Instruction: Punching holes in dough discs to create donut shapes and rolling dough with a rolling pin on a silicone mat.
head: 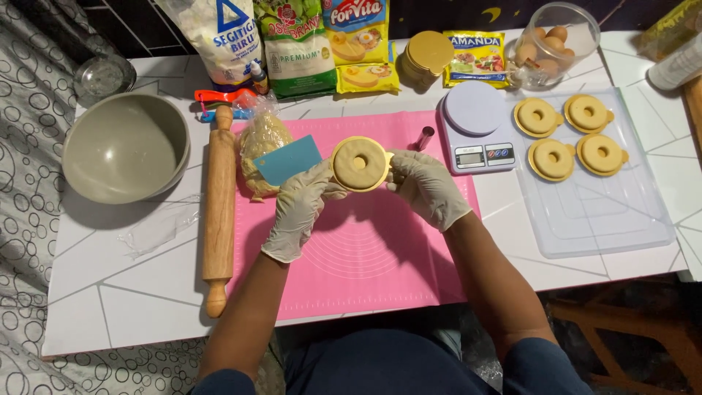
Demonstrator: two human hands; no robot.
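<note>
Already four filled moulds [569, 135] sit on the tray [599, 219], while both gloved hands, left [300, 208] and right [428, 186], pinch a fifth dough ring [359, 163] above the pink mat [365, 249], more dough [263, 150] waiting beside.

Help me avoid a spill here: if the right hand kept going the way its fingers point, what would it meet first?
The right hand points left toward the round mould with dough it already touches. Past that, probably the left hand and blue scraper; depth is hard to judge.
</note>
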